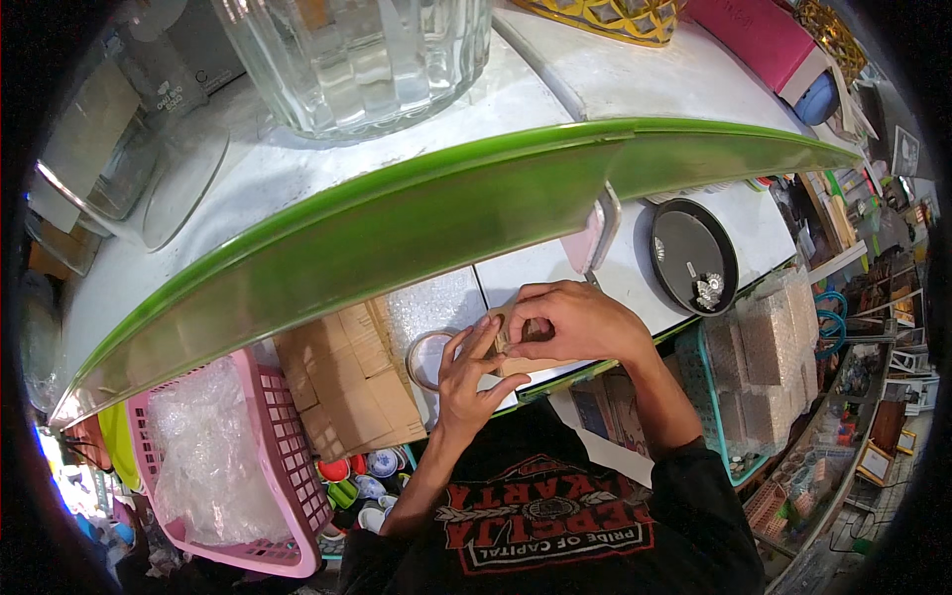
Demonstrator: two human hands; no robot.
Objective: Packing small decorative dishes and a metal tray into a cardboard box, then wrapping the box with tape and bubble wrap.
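A small brown cardboard piece (539, 365) lies on the white shelf surface in front of me, partly covered by both hands. My left hand (470, 379) rests its fingertips on the left end of this piece, with the thumb spread apart. On the right end, my right hand (584, 320) bends its thumb and fingers together in a pinch at the cardboard. What exactly lies between those fingertips is hard to make out. Just left of my left hand is a roll of tape (413, 364), its ring partly hidden by the fingers.
A green-edged shelf (446, 201) crosses above my hands, carrying a large glass jar (357, 74). Flattened cardboard (357, 387) and a pink basket (286, 446) of bubble wrap lie left. At right are a dark round pan (688, 245) with small metal molds and bubble-wrapped packages (766, 364).
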